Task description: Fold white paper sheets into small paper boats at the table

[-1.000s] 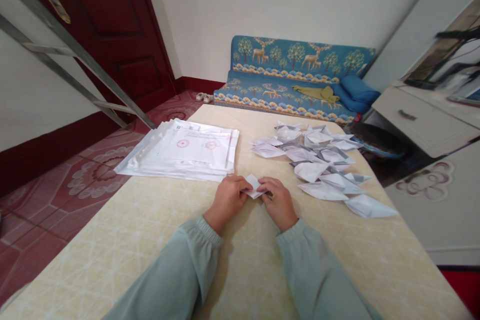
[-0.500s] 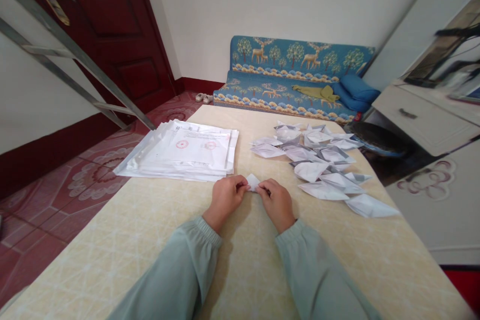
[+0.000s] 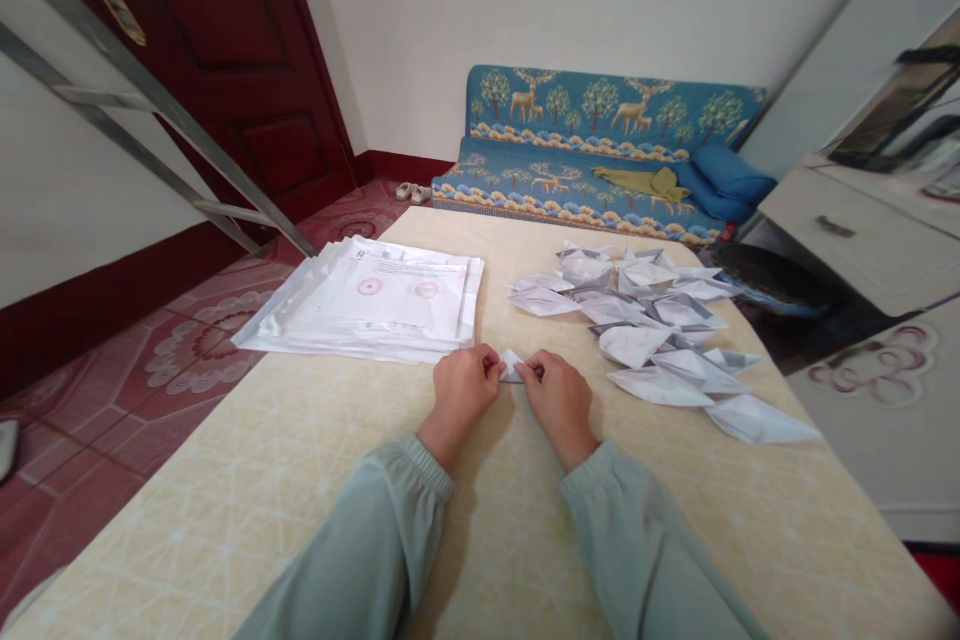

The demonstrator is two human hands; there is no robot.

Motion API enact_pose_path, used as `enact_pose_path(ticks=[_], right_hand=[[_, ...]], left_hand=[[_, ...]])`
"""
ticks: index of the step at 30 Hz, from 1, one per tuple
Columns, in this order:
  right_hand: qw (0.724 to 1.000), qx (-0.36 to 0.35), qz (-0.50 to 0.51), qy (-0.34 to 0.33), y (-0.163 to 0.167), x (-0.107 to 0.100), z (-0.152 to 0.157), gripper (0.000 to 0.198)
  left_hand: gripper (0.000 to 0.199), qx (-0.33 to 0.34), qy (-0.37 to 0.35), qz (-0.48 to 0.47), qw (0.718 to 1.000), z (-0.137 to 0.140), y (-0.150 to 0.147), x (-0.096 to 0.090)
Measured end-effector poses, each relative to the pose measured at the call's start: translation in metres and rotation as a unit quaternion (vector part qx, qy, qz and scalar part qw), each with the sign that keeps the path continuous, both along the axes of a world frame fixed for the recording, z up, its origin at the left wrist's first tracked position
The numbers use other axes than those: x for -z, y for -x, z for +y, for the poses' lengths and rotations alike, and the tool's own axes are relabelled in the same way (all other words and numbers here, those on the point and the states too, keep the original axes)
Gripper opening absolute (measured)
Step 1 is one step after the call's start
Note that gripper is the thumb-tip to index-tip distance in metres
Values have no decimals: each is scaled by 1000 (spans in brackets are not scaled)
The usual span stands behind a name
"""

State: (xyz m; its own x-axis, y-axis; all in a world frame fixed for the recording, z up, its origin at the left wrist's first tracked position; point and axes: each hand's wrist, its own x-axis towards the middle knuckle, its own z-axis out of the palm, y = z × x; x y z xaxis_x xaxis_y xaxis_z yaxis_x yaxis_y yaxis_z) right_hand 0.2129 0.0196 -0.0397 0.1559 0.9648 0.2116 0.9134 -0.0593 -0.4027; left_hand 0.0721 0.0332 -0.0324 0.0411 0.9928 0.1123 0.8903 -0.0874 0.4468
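Observation:
A small folded piece of white paper [image 3: 511,364] is pinched between my two hands, just above or on the table; its top comes to a point. My left hand [image 3: 465,386] grips its left side between thumb and fingers. On the other side, the thumb and fingers of my right hand [image 3: 559,402] close on its right edge. To the left lies a stack of white paper sheets [image 3: 390,292], the top one printed with red round stamps. Several folded paper boats [image 3: 664,375] are spread in rows on the right.
The table [image 3: 300,480] has a cream patterned cover. Beyond it stands a blue sofa [image 3: 540,182] with a deer pattern. A metal ladder [image 3: 172,130] leans by the red door [image 3: 217,10] at left. At right are a white cabinet [image 3: 862,230] and a dark round pan-like object [image 3: 772,272].
The whole view has shifted slightly. Both hands stay pinched on the small folded paper, with the fingers slightly repositioned along its edges.

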Motion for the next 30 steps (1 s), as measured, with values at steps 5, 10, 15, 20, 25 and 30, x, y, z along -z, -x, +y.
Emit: enact_pose_path(ticks=[5,10,15,20,25,30], right_hand=[[999,26,2,46,1,-4,8,16],[997,36,12,66,0,-5,12,16],[999,35,-1,31,2,-2,10,16],[999,35,-8,21,3,1,9,17],[999,29,-19,7,4,2,8,16],[1000,18,-20,-8,5,1,6,11]], left_hand=[[19,-16,8,16,1000,2,-4,-1],[18,-30,19,16,999,5,-5,0],[16,-20,11,-20,1000,6,-3,4],[15,-29,0,-37,999,6,-2,5],[16,-42,12,-11,999,7,-6,3],[15,-46,14,-3,999,7,-7,2]])
